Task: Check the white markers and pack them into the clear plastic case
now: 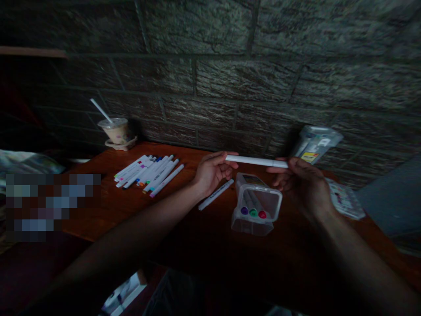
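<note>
The left hand (212, 175) and right hand (306, 186) pinch a white pen (253, 160) by its ends over the surface (115, 205), seemingly (it's dim) near the far edge; either pinch loosening could drop it.

Slim white marker (251, 160), nearly horizontal, thin seam toward its right end, between both hands (212, 173) (307, 184)
</note>
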Motion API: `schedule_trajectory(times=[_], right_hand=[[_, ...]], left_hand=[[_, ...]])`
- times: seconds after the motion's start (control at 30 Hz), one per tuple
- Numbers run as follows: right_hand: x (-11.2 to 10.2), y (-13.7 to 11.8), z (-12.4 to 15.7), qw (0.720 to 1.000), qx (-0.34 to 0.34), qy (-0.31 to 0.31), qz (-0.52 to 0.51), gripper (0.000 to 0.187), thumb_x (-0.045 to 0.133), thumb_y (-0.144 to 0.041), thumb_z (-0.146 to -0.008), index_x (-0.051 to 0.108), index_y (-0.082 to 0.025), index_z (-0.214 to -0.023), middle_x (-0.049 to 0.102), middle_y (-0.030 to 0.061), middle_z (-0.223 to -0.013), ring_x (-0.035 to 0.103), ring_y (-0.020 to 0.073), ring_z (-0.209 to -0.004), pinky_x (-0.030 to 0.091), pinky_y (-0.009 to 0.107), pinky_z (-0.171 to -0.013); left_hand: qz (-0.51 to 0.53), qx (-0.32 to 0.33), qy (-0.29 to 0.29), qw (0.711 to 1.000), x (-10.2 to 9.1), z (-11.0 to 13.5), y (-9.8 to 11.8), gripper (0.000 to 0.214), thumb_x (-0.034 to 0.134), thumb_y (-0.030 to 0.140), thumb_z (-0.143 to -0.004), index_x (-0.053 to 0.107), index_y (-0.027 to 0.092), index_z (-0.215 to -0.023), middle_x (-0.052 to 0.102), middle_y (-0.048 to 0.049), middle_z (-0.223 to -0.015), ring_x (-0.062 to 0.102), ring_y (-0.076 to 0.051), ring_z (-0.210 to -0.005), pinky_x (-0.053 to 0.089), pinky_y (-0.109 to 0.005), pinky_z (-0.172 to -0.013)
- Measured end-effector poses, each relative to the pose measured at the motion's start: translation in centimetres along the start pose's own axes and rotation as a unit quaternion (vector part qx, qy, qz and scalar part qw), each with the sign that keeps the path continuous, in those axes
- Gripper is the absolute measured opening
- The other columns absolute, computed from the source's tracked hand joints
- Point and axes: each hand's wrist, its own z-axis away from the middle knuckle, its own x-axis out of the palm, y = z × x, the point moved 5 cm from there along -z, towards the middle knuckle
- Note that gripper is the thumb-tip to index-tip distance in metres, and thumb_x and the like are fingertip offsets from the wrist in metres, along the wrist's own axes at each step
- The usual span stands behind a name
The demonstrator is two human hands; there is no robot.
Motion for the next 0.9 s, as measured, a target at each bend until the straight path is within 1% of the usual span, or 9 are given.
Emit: schedule_trajectory(times=[0.13,0.27,0.53,0.73,0.9], right_hand=[[-0.03,0.11,-0.1,1.0,-0.009,0.001,0.005,0.015,0.073,-0.036,-0.087,0.075,-0.022,-0.093,0.084,0.0078,-0.086,0.069,0.0167,-0.05,0.052,0.027,-0.044],[0.07,0.32,-0.09,1.0,-0.008,-0.005,-0.001,0.019,0.072,-0.037,-0.088,0.075,-0.021,-0.097,0.084,0.0081,-0.087,0.07,0.016,-0.053,0.053,0.027,-0.046],[0.14,0.37,-0.17,1.0,-0.001,-0.01,-0.027,0.019,0.073,-0.035,-0.086,0.077,-0.019,-0.096,0.084,0.0076,-0.083,0.071,0.0157,-0.052,0.052,0.024,-0.045],[0.13,0.32,-0.16,1.0,-0.009,-0.005,-0.002,0.02,0.071,-0.038,-0.087,0.075,-0.02,-0.097,0.084,0.0082,-0.084,0.071,0.0165,-0.053,0.052,0.026,-0.045],[0.03,0.41,-0.18,1.0,-0.012,-0.006,-0.008,0.02,0.071,-0.038,-0.088,0.075,-0.02,-0.096,0.084,0.0083,-0.084,0.07,0.0151,-0.052,0.052,0.025,-0.045]], left_hand=[[0.003,0.001,0.004,1.0,0.13,0.1,0.12,0.02,0.063,0.021,-0.092,0.078,0.008,-0.094,0.068,-0.0059,-0.066,0.052,-0.009,-0.047,0.04,-0.021,-0.045],[0.003,0.004,0.008,1.0,0.22,0.18,0.23,0.02,0.061,0.02,-0.092,0.078,0.008,-0.093,0.066,-0.0048,-0.063,0.05,-0.009,-0.046,0.04,-0.02,-0.043],[0.0,0.007,0.002,1.0,0.32,0.34,0.23,0.022,0.058,0.017,-0.092,0.077,0.007,-0.096,0.064,-0.0044,-0.062,0.05,-0.009,-0.046,0.04,-0.02,-0.043],[-0.005,0.007,0.006,1.0,0.32,0.34,0.26,0.022,0.058,0.019,-0.093,0.077,0.008,-0.094,0.064,-0.0044,-0.062,0.049,-0.01,-0.045,0.04,-0.021,-0.043],[-0.007,0.01,0.002,1.0,0.31,0.34,0.18,0.02,0.06,0.018,-0.09,0.078,0.01,-0.095,0.064,-0.0041,-0.062,0.051,-0.01,-0.047,0.04,-0.021,-0.043]])
